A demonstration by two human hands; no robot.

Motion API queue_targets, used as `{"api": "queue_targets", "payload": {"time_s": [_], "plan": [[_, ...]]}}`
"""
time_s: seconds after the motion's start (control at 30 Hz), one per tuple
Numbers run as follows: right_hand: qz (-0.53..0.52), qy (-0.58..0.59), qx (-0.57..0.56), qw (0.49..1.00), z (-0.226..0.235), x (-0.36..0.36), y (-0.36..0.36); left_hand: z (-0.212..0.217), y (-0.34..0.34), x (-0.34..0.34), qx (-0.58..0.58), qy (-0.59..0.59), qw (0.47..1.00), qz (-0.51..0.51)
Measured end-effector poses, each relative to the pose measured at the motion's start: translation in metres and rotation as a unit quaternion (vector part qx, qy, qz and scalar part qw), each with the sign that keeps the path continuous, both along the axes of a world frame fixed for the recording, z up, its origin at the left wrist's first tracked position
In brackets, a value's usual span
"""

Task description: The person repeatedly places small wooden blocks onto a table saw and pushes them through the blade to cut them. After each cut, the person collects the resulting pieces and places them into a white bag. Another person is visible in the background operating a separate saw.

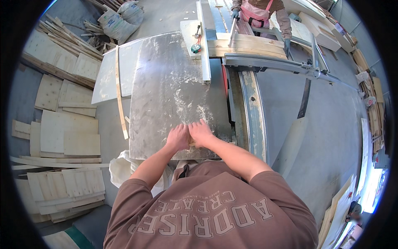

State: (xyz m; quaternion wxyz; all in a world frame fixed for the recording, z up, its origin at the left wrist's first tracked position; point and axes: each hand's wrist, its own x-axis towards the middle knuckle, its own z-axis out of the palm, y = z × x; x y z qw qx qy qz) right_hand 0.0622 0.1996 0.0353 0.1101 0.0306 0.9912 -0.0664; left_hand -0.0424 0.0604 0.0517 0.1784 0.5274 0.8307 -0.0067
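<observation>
Small pale piece (192, 143), mostly hidden, between and under hands, near close edge of grey worktable (157, 91). Left hand (178, 137) and right hand (200, 133) side by side, fingers curled downward; cannot tell whether either grips piece. Sawdust (181, 101) just beyond hands. Upright metal fence (206, 70) farther ahead. Narrow wooden strip (120, 91) well left of hands. White sack (119, 171) nearer body, left. Co-worker (261, 12) far ahead, right, behind boards (248, 48).
</observation>
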Motion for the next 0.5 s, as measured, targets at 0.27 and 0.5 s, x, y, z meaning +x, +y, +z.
{"api": "queue_targets", "payload": {"time_s": [0.27,0.5], "plan": [[-0.026,-0.012,0.053,0.998,-0.001,0.000,-0.011,0.000,-0.001,0.001,-0.004,0.000,1.000,-0.001],[-0.048,-0.015,0.026,0.998,-0.003,-0.001,-0.011,0.003,0.002,-0.002,-0.023,-0.008,1.000,0.002]]}}
